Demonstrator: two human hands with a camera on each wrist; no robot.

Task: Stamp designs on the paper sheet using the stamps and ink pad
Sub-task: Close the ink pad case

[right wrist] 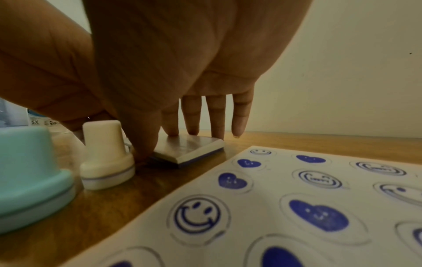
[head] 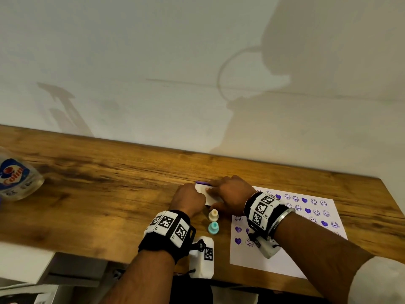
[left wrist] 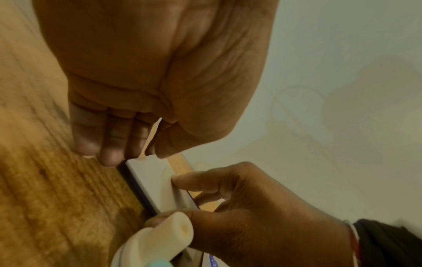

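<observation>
A flat ink pad (head: 205, 190) with a white lid over a dark blue base lies shut on the wooden table (head: 109, 183). My left hand (head: 192, 194) grips its left end, fingers curled at the edge (left wrist: 109, 159). My right hand (head: 219, 191) holds its right part, fingertips (right wrist: 194, 131) on the lid (right wrist: 189, 146) and thumb at the near corner. A cream stamp (head: 213, 215) and a teal stamp (head: 213, 227) stand upright just in front of the pad. The white paper sheet (head: 285, 255), printed with purple hearts and smiley faces, lies to the right under my right wrist.
A clear bottle with a blue label (head: 15, 178) stands at the table's far left. A pale wall (head: 197, 84) runs right behind the table. The table's front edge (head: 87, 255) is close to my forearms.
</observation>
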